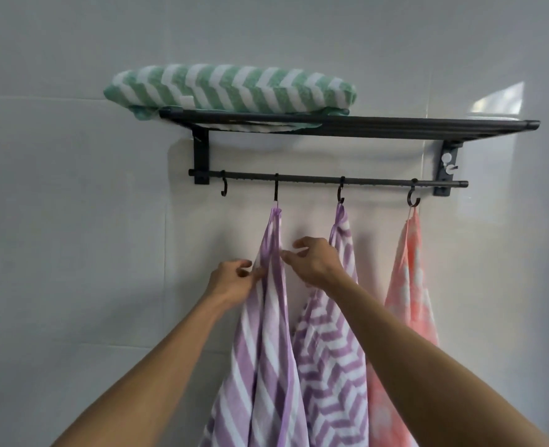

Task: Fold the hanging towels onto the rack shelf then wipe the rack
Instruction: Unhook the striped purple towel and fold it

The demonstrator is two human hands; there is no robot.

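Towels hang from the hooks of a black rack (347, 125) on a pale tiled wall (73, 221), and both hands are at the leftmost one. The left hand (231, 280) pinches the left edge of the first purple striped towel (266, 350) between thumb and fingertips, some way below its hook. The right hand (315, 261) reaches across from the right, its thumb and forefinger closing on the same towel's right edge at slightly greater height, the other fingers loosely curled above; whether it grips firmly or only touches the cloth I cannot tell. Both forearms rise from the bottom of the view, the right one crossing in front of the second towel.

That first towel hangs by a loop from the second hook (276, 191) on the lower rail (299, 179). Just beside it to the right, a second purple towel (331, 366) with a zigzag pattern hangs from the third hook (341, 192). Farther right, a pink towel (410, 285) hangs from the fourth hook (413, 196). The first hook (223, 188), at the left end of the rail, carries nothing.

On the shelf above, toward its left end, lies a folded green and white zigzag towel (231, 87), one corner drooping over the left front edge.
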